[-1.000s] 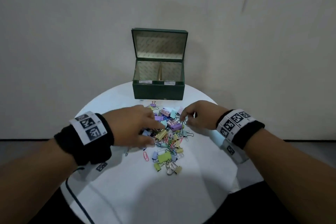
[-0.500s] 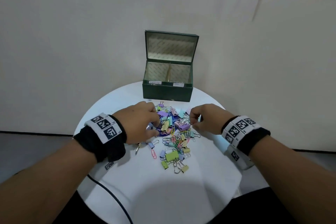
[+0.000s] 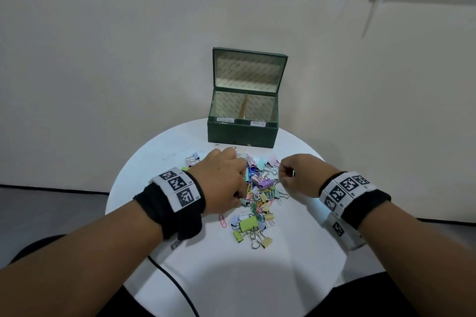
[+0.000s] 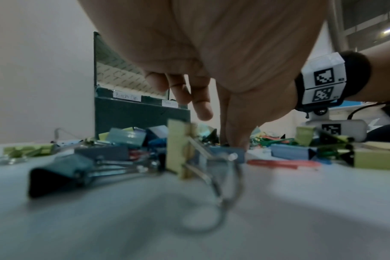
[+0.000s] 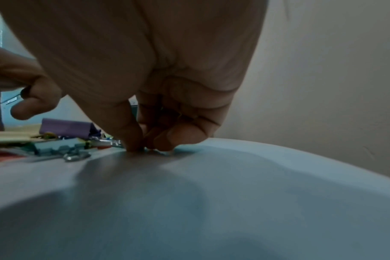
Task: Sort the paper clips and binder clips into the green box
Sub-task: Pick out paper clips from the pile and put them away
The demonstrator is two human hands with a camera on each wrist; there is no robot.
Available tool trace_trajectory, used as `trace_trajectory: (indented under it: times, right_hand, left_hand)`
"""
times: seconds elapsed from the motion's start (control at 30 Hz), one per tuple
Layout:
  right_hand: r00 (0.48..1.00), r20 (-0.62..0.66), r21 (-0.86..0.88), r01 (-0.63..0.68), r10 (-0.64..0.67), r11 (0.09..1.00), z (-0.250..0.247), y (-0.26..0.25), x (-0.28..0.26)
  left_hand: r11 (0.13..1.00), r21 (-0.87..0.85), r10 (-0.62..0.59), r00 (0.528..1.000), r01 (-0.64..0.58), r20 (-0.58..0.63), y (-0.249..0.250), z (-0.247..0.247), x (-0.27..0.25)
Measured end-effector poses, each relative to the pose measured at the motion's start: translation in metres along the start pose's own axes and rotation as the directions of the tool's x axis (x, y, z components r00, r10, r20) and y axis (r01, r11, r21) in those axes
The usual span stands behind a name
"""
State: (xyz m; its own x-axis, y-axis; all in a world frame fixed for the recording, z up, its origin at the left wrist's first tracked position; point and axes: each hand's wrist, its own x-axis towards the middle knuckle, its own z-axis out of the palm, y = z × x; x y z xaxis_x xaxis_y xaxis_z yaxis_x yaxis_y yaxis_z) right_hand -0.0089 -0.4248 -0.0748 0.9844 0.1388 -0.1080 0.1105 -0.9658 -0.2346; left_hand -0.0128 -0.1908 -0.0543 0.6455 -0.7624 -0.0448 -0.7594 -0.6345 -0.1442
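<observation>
The green box (image 3: 242,134) stands open at the table's far edge, with a divider and two labels on its front rim; it also shows behind the pile as box (image 4: 140,116). A heap of coloured binder clips and paper clips (image 3: 260,198) lies in front of it. My left hand (image 3: 240,186) hangs over the heap's left side. Its thumb touches the clips and its fingers (image 4: 200,107) hang apart from the thumb, holding nothing. My right hand (image 3: 282,178) is at the heap's right edge. Its thumb and forefinger (image 5: 134,139) pinch a thin pale wire, seemingly a paper clip, against the table.
The round white table (image 3: 231,278) is small and its rim lies close to my right hand. A black cable (image 3: 167,273) trails off the near left. A purple binder clip (image 3: 265,183) sits between my hands. A beige wall rises right behind the box.
My left hand has curled downward and slid a little farther back over the heap. The right hand keeps pinching at the heap's right edge.
</observation>
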Motion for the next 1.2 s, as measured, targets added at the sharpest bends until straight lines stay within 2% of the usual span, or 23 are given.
trace_trajectory:
  times: [0.13, 0.33, 0.43, 0.67, 0.73, 0.83, 0.97, 1.1, 1.2]
  right_hand:
    - [1.0, 0.015, -0.025, 0.015, -0.014, 1.0, 0.0, -0.002, -0.003]
    - [0.982, -0.175, 0.115, 0.09, -0.069, 0.989, -0.007, -0.005, -0.008]
    - [0.987, -0.119, 0.152, 0.127, -0.109, 0.98, -0.011, -0.01, -0.011]
    - [0.972, -0.004, 0.205, 0.23, -0.234, 0.951, -0.011, -0.028, -0.019]
    - [0.963, 0.003, 0.187, 0.266, -0.271, 0.946, -0.009, -0.034, -0.02]
    - [0.945, 0.005, 0.126, 0.325, -0.328, 0.937, -0.002, -0.044, -0.02]
    - [0.954, 0.059, -0.07, 0.299, -0.296, 0.952, 0.005, -0.052, -0.012]
    - [0.944, 0.051, -0.053, 0.329, -0.327, 0.943, 0.005, -0.051, -0.007]
    - [0.957, 0.017, 0.01, 0.289, -0.29, 0.957, -0.001, -0.047, -0.004]
  left_hand:
    - [1.0, 0.011, 0.001, 1.0, -0.001, -0.005, 0.002, 0.005, -0.001]
    - [0.991, -0.048, -0.12, 0.993, 0.121, 0.019, -0.005, -0.002, -0.003]
    - [0.971, -0.153, -0.177, 0.983, 0.182, 0.048, -0.005, -0.005, -0.006]
    - [0.945, -0.255, -0.205, 0.978, 0.205, 0.027, -0.003, -0.007, -0.009]
    - [0.952, -0.25, -0.167, 0.984, 0.175, 0.055, -0.003, -0.008, -0.009]
    - [0.963, -0.213, -0.133, 0.978, 0.166, 0.162, 0.0, -0.012, -0.006]
    - [0.956, -0.239, -0.126, 0.975, 0.168, 0.181, 0.003, -0.011, -0.005]
    - [0.952, -0.253, -0.123, 0.972, 0.174, 0.202, 0.001, -0.004, -0.013]
    - [0.969, -0.207, -0.088, 0.969, 0.137, 0.231, -0.002, -0.003, -0.018]
